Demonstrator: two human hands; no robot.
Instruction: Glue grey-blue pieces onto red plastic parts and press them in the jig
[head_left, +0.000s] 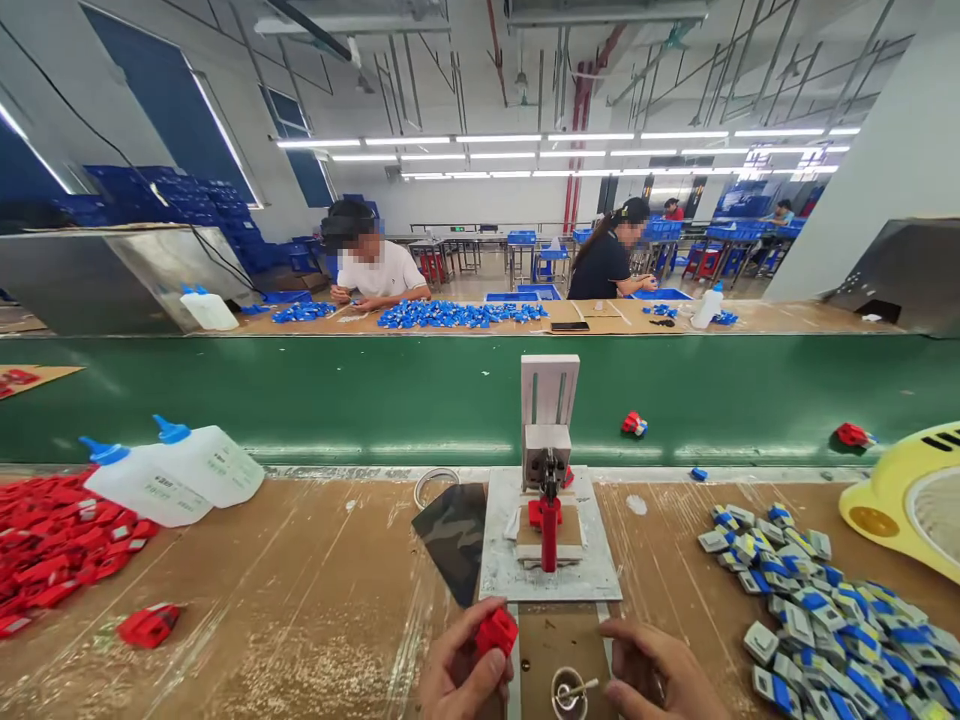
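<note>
My left hand [466, 665] holds a red plastic part [496, 632] between thumb and fingers, low in the middle of the view. My right hand [654, 668] is to its right, fingers apart and nothing in them. Between the hands a small round cup [568, 694] holds a thin stick. Just beyond them a clamp press with a red handle [550, 538] stands on a white base plate [596, 575]. Another red part [535, 513] sits in the press, partly hidden by the handle.
Red parts [56, 540] lie heaped at left beside white bottles [225, 468]; one red part [150, 625] lies apart. Grey-blue parts [847, 620] and a yellow fan [892, 490] are at right. Beyond the green conveyor [420, 390], two people sit near blue parts [457, 315].
</note>
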